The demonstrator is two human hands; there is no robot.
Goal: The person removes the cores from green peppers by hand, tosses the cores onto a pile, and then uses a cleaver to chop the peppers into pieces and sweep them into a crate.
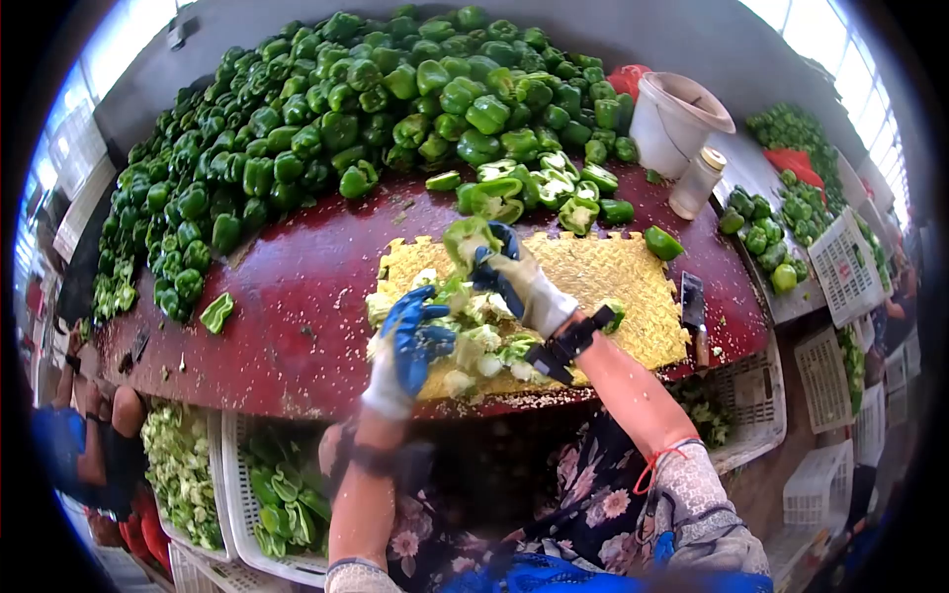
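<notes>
My right hand [516,277], in a white glove with blue rubber fingers, is closed on a pale green pepper half [467,245] above the yellow foam mat [633,282]. To its lower left, my left hand [407,344] wears the same kind of glove. Its fingers are apart, beside a heap of pale pepper cores and seeds [484,341] on the mat; nothing shows in its grip. Just behind the mat lie several cut pepper halves [578,212]. A cleaver [693,301] with a wooden handle rests at the mat's right edge.
A big pile of whole green peppers [326,119] covers the back of the red table [287,326]. A white bucket [667,128] and a jar [698,184] stand at the back right. Below the front edge sits a crate [232,474] of pepper pieces. Another person [84,435] is at left.
</notes>
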